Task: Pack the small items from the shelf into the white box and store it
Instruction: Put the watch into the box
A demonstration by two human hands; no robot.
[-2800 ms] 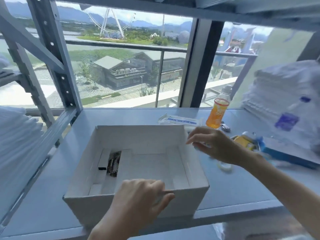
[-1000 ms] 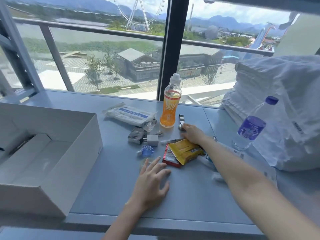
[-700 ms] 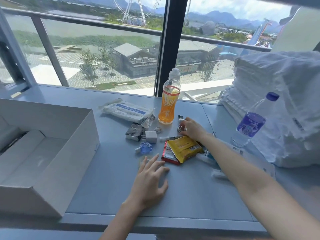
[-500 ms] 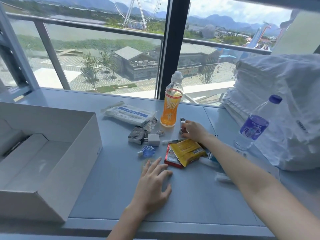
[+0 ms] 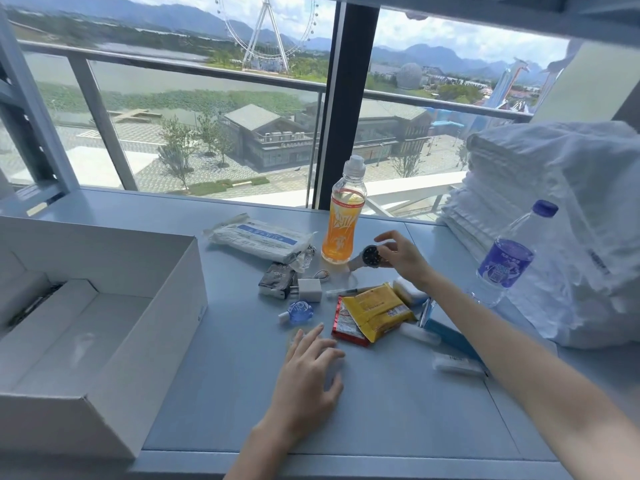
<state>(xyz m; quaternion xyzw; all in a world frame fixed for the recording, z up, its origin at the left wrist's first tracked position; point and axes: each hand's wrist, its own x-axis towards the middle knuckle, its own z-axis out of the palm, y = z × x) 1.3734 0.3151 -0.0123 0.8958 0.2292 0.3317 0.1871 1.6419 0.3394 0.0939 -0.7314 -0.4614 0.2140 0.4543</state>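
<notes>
Watch (image 5: 372, 255), dark round face, pinched in right grip (image 5: 403, 258). Thumb and fingers are curled round the case edge, and the pale strap hangs down toward the shelf (image 5: 381, 410). Cannot tell if the strap end touches the shelf. The watch sits just right of the base of the orange drink bottle (image 5: 343, 223), near it but not touching.

Left grip (image 5: 308, 379) is released, palm down flat on the shelf, fingers straight and spread, holding nothing. Its fingertips are near the small blue bottle (image 5: 299, 311) and the red packet (image 5: 346, 327).

White box (image 5: 166, 341) stands open at the left of the shelf, well apart from the watch. Something dark shows at its far left inside, too hidden to tell what.

Loose items lie between box and right arm:
- White pack with blue label (image 5: 259, 237), behind the others, left of the orange bottle.
- Silver foil packet (image 5: 277, 280), touching the white plug adapter (image 5: 310, 289).
- Yellow packet (image 5: 377, 311), lying partly over the red packet.
- White tube (image 5: 453, 363), under the right forearm.

Water bottle (image 5: 505, 261), blue cap and label, stands upright at right against the stack of white towels (image 5: 554, 220).
</notes>
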